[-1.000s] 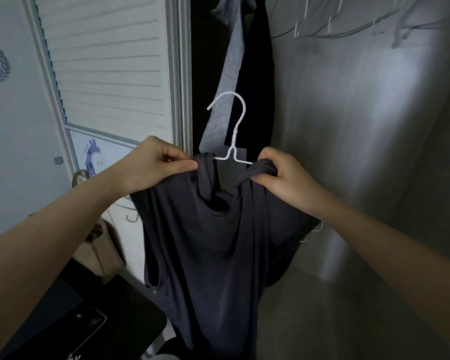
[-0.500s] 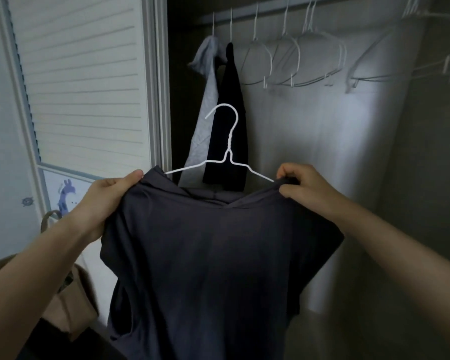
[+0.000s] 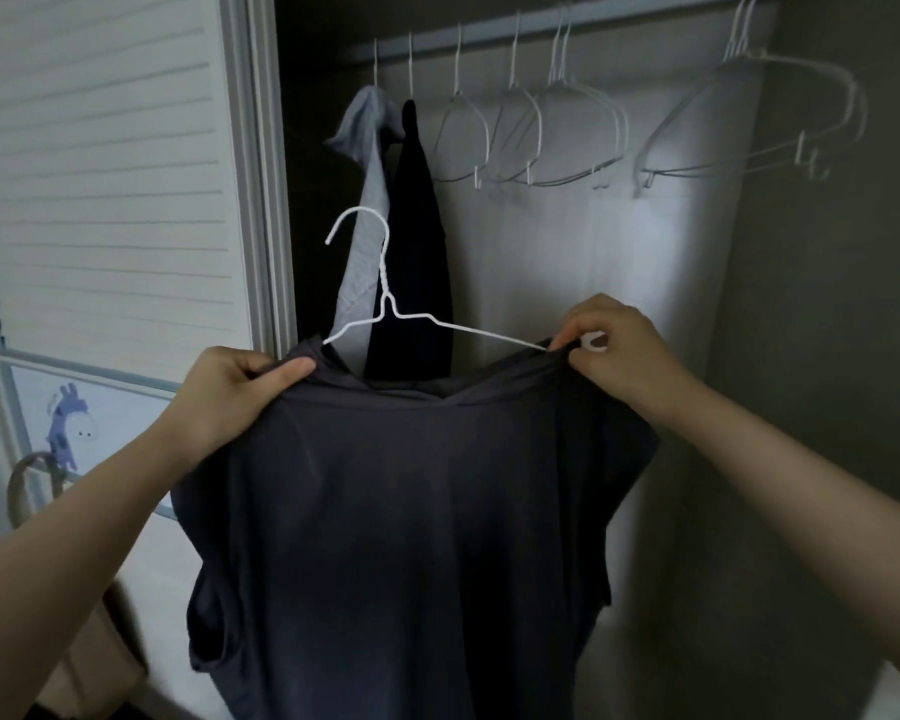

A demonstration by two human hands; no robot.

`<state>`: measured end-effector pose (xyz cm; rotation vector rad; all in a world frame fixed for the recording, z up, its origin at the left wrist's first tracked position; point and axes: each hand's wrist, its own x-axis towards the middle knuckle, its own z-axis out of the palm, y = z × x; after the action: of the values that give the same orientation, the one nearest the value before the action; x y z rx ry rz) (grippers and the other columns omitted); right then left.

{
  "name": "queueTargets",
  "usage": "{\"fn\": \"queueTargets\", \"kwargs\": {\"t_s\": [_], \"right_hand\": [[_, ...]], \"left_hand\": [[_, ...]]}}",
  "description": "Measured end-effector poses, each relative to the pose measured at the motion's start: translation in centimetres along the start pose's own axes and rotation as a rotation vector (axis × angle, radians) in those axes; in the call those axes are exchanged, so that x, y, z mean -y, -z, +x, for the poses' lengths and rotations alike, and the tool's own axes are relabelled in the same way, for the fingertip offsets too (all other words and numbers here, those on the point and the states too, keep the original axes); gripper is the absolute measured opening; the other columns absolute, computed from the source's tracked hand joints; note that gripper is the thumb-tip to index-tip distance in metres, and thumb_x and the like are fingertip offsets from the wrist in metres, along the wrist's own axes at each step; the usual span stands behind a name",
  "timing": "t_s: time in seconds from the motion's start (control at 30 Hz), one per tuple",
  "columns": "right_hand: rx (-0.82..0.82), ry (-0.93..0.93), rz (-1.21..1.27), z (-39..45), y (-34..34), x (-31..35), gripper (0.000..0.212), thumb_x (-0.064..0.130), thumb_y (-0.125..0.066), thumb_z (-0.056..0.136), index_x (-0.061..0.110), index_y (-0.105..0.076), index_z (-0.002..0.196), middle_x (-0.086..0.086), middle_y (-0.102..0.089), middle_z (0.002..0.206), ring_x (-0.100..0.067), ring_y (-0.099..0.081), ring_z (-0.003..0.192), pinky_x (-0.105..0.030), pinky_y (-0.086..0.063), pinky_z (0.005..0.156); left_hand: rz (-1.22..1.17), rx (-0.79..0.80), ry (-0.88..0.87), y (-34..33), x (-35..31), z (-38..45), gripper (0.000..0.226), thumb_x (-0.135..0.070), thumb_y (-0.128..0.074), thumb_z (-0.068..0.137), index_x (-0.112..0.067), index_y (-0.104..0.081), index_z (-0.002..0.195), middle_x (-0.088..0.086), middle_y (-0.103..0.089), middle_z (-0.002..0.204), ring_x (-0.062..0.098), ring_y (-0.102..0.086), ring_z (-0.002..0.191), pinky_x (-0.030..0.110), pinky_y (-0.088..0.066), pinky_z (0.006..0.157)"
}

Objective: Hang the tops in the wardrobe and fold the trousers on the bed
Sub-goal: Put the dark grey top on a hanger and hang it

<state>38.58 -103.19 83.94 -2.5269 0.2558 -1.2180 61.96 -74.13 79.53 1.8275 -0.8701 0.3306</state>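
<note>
Head view — both hands' fingers curl closed: left hand (image 3: 230, 394) and right hand (image 3: 614, 343) pinch the grey top (image 3: 401, 537) at its shoulders.

Rail (image 3: 619, 20) bare between black top (image 3: 419, 241) and empty hangers (image 3: 536, 132); grey top (image 3: 367, 163) crowds left end

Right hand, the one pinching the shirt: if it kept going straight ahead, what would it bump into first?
Probably the pale back wall of the wardrobe. The right hand points up and inward, and the empty white hangers hang higher, so it may pass beneath them. Depth is hard to judge.
</note>
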Motion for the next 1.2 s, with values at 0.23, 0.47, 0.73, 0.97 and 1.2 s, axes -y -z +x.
{"fn": "queueTargets", "kwargs": {"t_s": [0.23, 0.47, 0.73, 0.97, 1.2], "right_hand": [[0.116, -0.213, -0.194, -0.7, 0.4, -3.5, 0.015, 0.012, -0.061, 0.086, 0.019, -0.068, 0.097, 0.001, -0.065, 0.093, -0.015, -0.058, 0.079, -0.016, -0.036, 0.068], [0.343, -0.101, -0.086, -1.4, -0.6, -1.9, 0.031, 0.032, -0.049, 0.098, 0.005, -0.064, 0.096, -0.011, -0.066, 0.091, -0.023, -0.061, 0.086, -0.032, -0.045, 0.075], [0.360, -0.035, -0.014, 0.1, 1.2, 0.8, 0.035, 0.037, -0.050, 0.097, 0.022, -0.053, 0.066, 0.010, -0.052, 0.062, 0.002, -0.046, 0.056, -0.017, -0.037, 0.058], [0.264, -0.381, 0.454, -1.0, 5.4, 1.0, 0.025, 0.035, -0.060, 0.092, 0.017, -0.077, 0.086, -0.004, -0.075, 0.090, -0.015, -0.071, 0.084, -0.025, -0.056, 0.076], [0.204, -0.453, 0.393, -1.4, 6.7, 3.4, 0.032, 0.035, -0.059, 0.093, 0.008, -0.075, 0.088, -0.010, -0.075, 0.089, -0.017, -0.069, 0.079, -0.030, -0.055, 0.079]], "left_hand": [[-0.069, -0.005, -0.045, 0.0, -0.4, 0.9, 0.042, -0.039, -0.077, 0.077, -0.003, -0.066, 0.057, 0.016, -0.057, 0.054, 0.010, -0.051, 0.054, 0.018, -0.041, 0.053], [-0.316, 0.047, -0.053, -0.2, -2.0, 0.9, 0.023, -0.039, -0.074, 0.074, -0.017, -0.079, 0.073, 0.005, -0.075, 0.075, 0.011, -0.071, 0.069, 0.015, -0.054, 0.058], [-0.335, 0.146, -0.049, -2.4, -4.6, 2.7, 0.037, -0.039, -0.071, 0.083, -0.005, -0.075, 0.070, 0.014, -0.072, 0.072, 0.012, -0.064, 0.065, 0.021, -0.052, 0.062], [-0.265, 0.107, -0.033, -2.4, -4.5, 4.9, 0.063, -0.052, -0.058, 0.087, 0.007, -0.062, 0.067, 0.004, -0.061, 0.059, 0.006, -0.055, 0.055, 0.013, -0.042, 0.050], [0.071, 0.259, -0.383, -6.3, -8.4, 5.1, 0.034, -0.043, -0.064, 0.087, -0.013, -0.069, 0.072, 0.000, -0.067, 0.066, 0.006, -0.060, 0.061, 0.024, -0.046, 0.061]]}}
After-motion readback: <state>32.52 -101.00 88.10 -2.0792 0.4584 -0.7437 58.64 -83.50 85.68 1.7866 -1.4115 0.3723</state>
